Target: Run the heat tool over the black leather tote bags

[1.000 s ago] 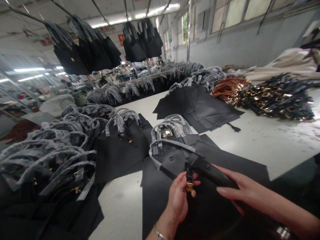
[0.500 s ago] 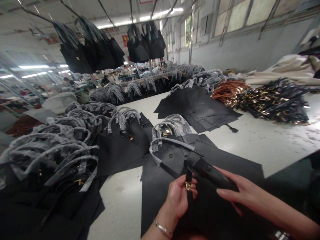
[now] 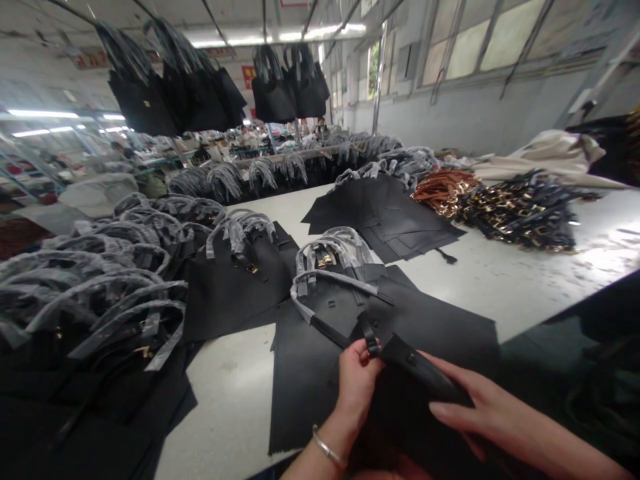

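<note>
Left grip (image 3: 356, 393): fingers curled and pressed together, pinching a thin black strap (image 3: 371, 341) near its end. A silver bangle (image 3: 327, 448) on that wrist. Right grip (image 3: 480, 407): fingers long and flat over a stiff black flap (image 3: 415, 367), thumb out of sight, so no telling if anything is pinched there. Both grips near each other, right above a flat black bag (image 3: 310, 380) lying on the white desk (image 3: 225, 400), close to the near edge. At the far end of that bag, handles in clear wrap (image 3: 325, 257).

Best way with the strap: a firm pinch, small slow moves, and a steady flat hand on the flap, for smooth leather with no bends.

Just left, one more wrapped bag (image 3: 235, 290). Farther left, a big heap of bags (image 3: 95, 280). Past the hands, a stack of flat black panels (image 3: 385, 213), then brown straps (image 3: 443, 192) and black straps with gold buckles (image 3: 520, 213). Up high, hanging bags (image 3: 273, 87).
</note>
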`<state>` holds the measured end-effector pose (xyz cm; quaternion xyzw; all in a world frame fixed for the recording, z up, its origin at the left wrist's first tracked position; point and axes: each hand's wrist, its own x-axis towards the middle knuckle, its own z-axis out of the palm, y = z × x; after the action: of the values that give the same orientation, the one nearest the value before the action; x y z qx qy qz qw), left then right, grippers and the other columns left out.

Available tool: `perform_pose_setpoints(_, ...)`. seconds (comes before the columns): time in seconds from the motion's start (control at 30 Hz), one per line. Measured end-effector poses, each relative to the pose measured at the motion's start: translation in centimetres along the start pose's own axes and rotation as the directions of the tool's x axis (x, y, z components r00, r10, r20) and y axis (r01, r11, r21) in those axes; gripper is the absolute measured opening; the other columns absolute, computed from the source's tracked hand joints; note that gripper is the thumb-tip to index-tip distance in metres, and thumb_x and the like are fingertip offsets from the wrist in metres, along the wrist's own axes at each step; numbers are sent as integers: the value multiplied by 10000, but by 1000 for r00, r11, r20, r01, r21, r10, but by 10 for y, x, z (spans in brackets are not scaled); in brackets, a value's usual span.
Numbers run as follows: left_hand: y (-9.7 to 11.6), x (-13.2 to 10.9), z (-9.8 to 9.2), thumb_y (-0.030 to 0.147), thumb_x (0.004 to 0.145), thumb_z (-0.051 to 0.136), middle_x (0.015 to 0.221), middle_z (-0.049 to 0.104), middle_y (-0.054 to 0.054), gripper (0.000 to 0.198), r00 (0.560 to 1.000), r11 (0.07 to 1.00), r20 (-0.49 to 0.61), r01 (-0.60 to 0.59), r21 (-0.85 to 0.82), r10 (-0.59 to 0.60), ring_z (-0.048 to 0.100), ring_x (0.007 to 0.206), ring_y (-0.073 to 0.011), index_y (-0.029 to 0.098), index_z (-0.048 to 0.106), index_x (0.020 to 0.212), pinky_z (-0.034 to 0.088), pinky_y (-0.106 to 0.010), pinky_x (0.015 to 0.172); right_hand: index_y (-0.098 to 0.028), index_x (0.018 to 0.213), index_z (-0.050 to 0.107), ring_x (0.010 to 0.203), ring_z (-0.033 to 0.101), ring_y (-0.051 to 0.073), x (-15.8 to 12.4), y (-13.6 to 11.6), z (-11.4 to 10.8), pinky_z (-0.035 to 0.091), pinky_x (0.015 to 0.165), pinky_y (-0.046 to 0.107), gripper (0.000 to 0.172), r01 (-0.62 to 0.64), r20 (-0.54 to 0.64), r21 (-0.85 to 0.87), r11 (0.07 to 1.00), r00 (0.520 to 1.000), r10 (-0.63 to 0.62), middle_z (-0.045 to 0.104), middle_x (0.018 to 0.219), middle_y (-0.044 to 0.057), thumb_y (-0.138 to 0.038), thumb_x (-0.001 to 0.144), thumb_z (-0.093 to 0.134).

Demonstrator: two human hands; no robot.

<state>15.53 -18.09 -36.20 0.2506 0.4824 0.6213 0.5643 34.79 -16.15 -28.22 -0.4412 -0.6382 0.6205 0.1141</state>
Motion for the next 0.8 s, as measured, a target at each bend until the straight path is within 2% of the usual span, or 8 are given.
perform_pose_setpoints(0.1, 2, -2, 0, 159, 608, 750, 779, 706, -58, 255, 999, 998, 42, -35, 45, 33, 640, 753, -204, 127, 716, 859, 462, -266, 697, -237, 1477, 366, 432, 574, 138, 12, -6, 7, 437, 389, 219, 811, 5, 8, -2, 1000, 1000, -5, 700, 749, 11, -467, 761, 669)
perform_pose_setpoints(0.23, 0, 0, -2, 92, 582, 690, 817, 714, -78, 250, 1000, 999, 0, -12, 49, 12, 640, 774, -199, 126, 710, 829, 463, -264, 719, -202, 1503, 292, 367, 522, 102, 22, -11, 7, 404, 379, 213, 823, 74, -75, -16, 997, 994, -75, 688, 741, 5, -458, 800, 632)
perform_pose_setpoints(0.33, -3, 1, -3, 89, 596, 661, 818, 711, -65, 256, 1000, 997, 8, -16, 70, 15, 633, 764, -192, 131, 707, 845, 454, -252, 696, -213, 1500, 302, 388, 542, 106, 18, -5, 4, 399, 369, 199, 835, 47, -5, -17, 999, 999, -47, 692, 749, 10, -488, 791, 648)
perform_pose_setpoints(0.43, -6, 1, -2, 142, 648, 661, 783, 699, -46, 163, 998, 992, 37, -59, 114, 55, 624, 744, -194, 138, 699, 806, 448, -254, 667, -233, 1466, 382, 423, 565, 120, 16, -1, 6, 415, 370, 203, 798, 31, 46, -20, 999, 998, -31, 693, 750, 6, -477, 766, 678)
perform_pose_setpoints(0.5, -6, 2, -3, 155, 643, 680, 792, 694, -56, 163, 998, 991, 39, -53, 123, 49, 625, 746, -195, 135, 684, 805, 456, -261, 676, -214, 1471, 368, 422, 559, 121, 20, -3, 8, 428, 391, 216, 794, 52, -17, -40, 998, 998, -52, 688, 728, -1, -456, 776, 665)
perform_pose_setpoints(0.6, -2, 8, -14, 131, 595, 717, 802, 677, -62, 393, 999, 994, -35, 14, 113, -10, 628, 697, -182, 137, 623, 976, 472, -274, 668, -159, 1493, 292, 417, 548, 130, 27, -9, 1, 441, 434, 240, 845, 70, -173, -96, 993, 981, -86, 659, 644, -23, -480, 792, 639)
perform_pose_setpoints(0.7, 12, 16, -34, 102, 621, 703, 866, 651, -55, 619, 984, 969, -153, -49, 241, 88, 636, 740, -184, 155, 480, 1196, 479, -299, 728, -139, 1489, 277, 438, 556, 145, 26, -5, -17, 453, 458, 255, 884, 43, -224, -109, 993, 972, -66, 658, 646, -15, -527, 784, 643)
perform_pose_setpoints(0.8, 31, 20, -49, 66, 648, 668, 1056, 610, -111, 606, 949, 815, -132, -169, 554, 286, 599, 981, -241, 159, 481, 1217, 424, -370, 917, -134, 1494, 257, 441, 552, 158, 15, 13, -31, 445, 447, 261, 911, 5, -233, -89, 996, 972, -26, 644, 616, -10, -570, 785, 629)
